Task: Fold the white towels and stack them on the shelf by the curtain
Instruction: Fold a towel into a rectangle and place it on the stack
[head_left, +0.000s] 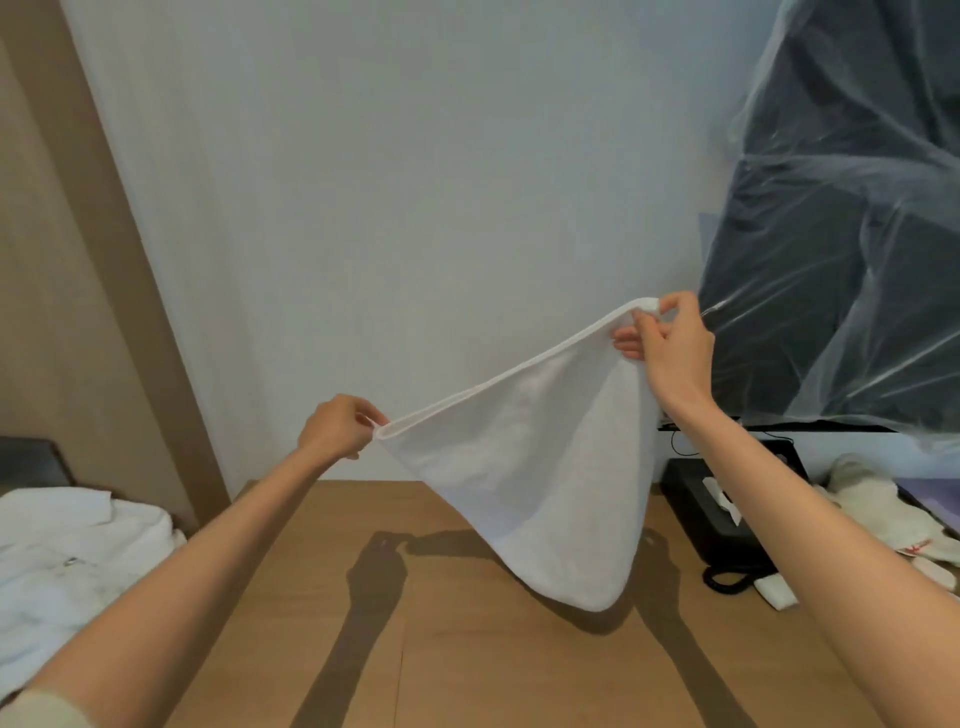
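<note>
Nearest me, the light brown wooden tabletop (467, 670) carries the shadows of both arms. A rumpled heap of white linen (78, 561) lies to its left. A black desk telephone (727, 525) and pale fabric slippers (878, 514) lie at its right. Above the wood, my view shows the left hand (337, 426) pinching one corner of the white terry towel (524, 467), and the right hand (670, 348), held higher, pinching the other end of the same hemmed edge. The towel hangs taut between them, its low corner just over the table. Behind stand a plain pale wall (415, 182) and a dark flat screen wrapped in clear plastic film (841, 234).
</note>
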